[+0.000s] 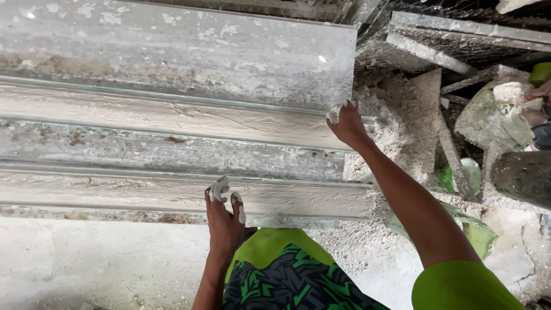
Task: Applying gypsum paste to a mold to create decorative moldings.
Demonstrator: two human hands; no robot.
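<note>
Two long wet white plaster strips lie side by side on a stained slab (172,63). My left hand (225,217), fingertips coated in white plaster, rests on the near strip (172,192) at its front edge. My right hand (347,123) reaches out to the right end of the far strip (172,115), fingers curled on a small lump of wet plaster. My arms wear green sleeves, and a green and black patterned cloth covers my knee (287,275).
Dry plaster rubble and powder (402,109) pile up right of the slab. Broken slabs and boards (459,34) lean at the top right. A grey cylinder (525,178) stands at the right edge, with green plastic scraps (476,229) beside it.
</note>
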